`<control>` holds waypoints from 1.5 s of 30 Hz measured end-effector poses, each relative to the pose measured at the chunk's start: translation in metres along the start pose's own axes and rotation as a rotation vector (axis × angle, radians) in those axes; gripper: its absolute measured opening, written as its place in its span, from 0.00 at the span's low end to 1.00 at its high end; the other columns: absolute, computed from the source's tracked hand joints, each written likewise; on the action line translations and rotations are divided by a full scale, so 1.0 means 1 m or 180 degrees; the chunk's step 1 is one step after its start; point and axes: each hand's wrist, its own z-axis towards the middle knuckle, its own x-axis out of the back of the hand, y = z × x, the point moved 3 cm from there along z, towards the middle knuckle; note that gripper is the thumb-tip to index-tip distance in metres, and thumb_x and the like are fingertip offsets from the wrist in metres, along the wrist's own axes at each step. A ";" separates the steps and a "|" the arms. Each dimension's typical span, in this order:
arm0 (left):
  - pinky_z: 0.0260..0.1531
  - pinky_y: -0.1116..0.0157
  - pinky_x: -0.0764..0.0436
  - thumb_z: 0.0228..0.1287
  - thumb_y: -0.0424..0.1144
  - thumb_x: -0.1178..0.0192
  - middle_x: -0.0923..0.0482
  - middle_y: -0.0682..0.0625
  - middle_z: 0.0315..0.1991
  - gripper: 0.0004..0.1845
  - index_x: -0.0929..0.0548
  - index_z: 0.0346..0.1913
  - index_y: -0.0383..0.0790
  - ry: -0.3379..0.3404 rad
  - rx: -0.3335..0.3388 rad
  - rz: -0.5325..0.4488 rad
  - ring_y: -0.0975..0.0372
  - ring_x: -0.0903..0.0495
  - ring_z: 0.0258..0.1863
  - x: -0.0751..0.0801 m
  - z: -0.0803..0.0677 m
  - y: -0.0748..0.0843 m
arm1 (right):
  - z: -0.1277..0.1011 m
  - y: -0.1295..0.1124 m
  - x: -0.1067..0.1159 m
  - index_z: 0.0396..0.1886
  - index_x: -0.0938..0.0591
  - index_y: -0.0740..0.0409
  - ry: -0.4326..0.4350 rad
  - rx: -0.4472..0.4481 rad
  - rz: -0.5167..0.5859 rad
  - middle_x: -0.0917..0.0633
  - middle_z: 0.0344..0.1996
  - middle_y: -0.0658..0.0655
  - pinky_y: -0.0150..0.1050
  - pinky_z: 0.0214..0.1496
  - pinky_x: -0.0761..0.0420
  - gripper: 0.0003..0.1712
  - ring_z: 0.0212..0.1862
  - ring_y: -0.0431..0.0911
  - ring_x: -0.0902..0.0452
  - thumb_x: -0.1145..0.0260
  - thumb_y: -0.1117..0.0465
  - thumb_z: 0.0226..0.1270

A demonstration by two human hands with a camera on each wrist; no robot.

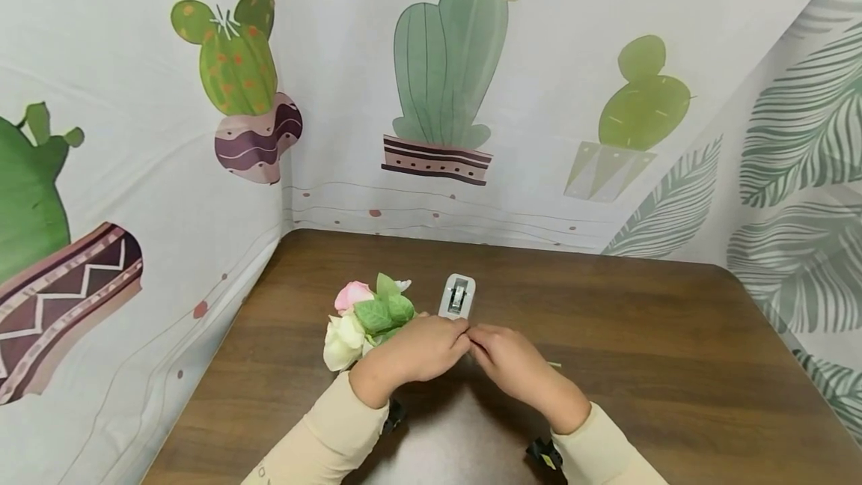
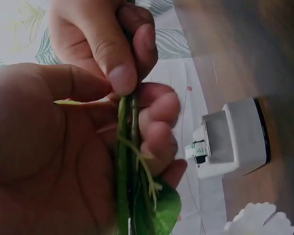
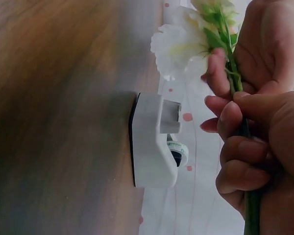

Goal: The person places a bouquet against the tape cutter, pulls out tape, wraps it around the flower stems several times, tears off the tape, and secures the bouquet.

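Note:
A small bunch of flowers lies across both hands, with a pink rose (image 1: 353,296), a cream rose (image 1: 343,341) and green leaves (image 1: 385,311) at its left end. My left hand (image 1: 427,346) holds the green stems (image 2: 122,171) just below the blooms, its fingers curled behind them. Close against it, my right hand (image 1: 512,361) grips the same stems, thumb (image 2: 122,78) pressed on them. The two hands touch. Past the right hand a stem end (image 1: 554,364) sticks out. Just beyond the hands stands a white tape dispenser (image 1: 458,296) with a roll of tape (image 3: 178,152) in it.
The brown wooden table (image 1: 640,320) reaches back to a white cloth backdrop (image 1: 337,96) printed with cacti and leaves. A white flower (image 3: 171,49) of the bunch hangs near the dispenser. Dark wrist devices (image 1: 544,455) sit under the sleeves.

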 end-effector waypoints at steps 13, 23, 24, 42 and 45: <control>0.48 0.59 0.20 0.79 0.38 0.58 0.17 0.51 0.36 0.18 0.15 0.40 0.39 -0.0501 -0.0111 -0.0667 0.61 0.20 0.39 0.008 -0.005 -0.016 | 0.003 0.004 -0.003 0.28 0.18 0.48 0.0108 0.0020 -0.0225 0.18 0.24 0.42 0.36 0.33 0.22 0.11 0.28 0.35 0.25 0.34 0.51 0.71; 0.46 0.60 0.21 0.76 0.36 0.57 0.19 0.53 0.34 0.18 0.16 0.36 0.40 -0.0553 -0.0127 -0.0696 0.63 0.23 0.36 0.004 -0.003 -0.019 | 0.001 0.007 -0.003 0.32 0.16 0.48 -0.0051 0.0123 -0.0160 0.14 0.29 0.43 0.40 0.39 0.17 0.11 0.34 0.39 0.18 0.37 0.51 0.74; 0.44 0.61 0.21 0.76 0.36 0.57 0.21 0.53 0.32 0.18 0.17 0.34 0.40 -0.0559 -0.0106 -0.0720 0.63 0.24 0.34 0.004 -0.003 -0.020 | 0.001 0.008 -0.003 0.36 0.15 0.49 -0.0066 0.0120 -0.0133 0.12 0.32 0.44 0.41 0.41 0.16 0.10 0.37 0.39 0.16 0.37 0.51 0.74; 0.29 0.71 0.26 0.69 0.32 0.43 0.17 0.49 0.24 0.09 0.12 0.38 0.37 -0.0518 -0.0116 -0.1454 0.61 0.20 0.26 0.006 0.000 -0.050 | 0.003 0.017 -0.006 0.47 0.13 0.51 -0.0162 0.0031 -0.0034 0.13 0.37 0.46 0.43 0.44 0.16 0.10 0.40 0.40 0.16 0.38 0.56 0.75; 0.28 0.71 0.27 0.65 0.32 0.37 0.17 0.50 0.25 0.10 0.10 0.46 0.42 -0.0456 -0.0064 -0.1526 0.67 0.25 0.23 0.007 0.001 -0.053 | 0.004 0.019 -0.007 0.47 0.13 0.52 -0.0184 -0.0052 0.0086 0.12 0.37 0.47 0.44 0.46 0.16 0.10 0.41 0.41 0.16 0.38 0.57 0.76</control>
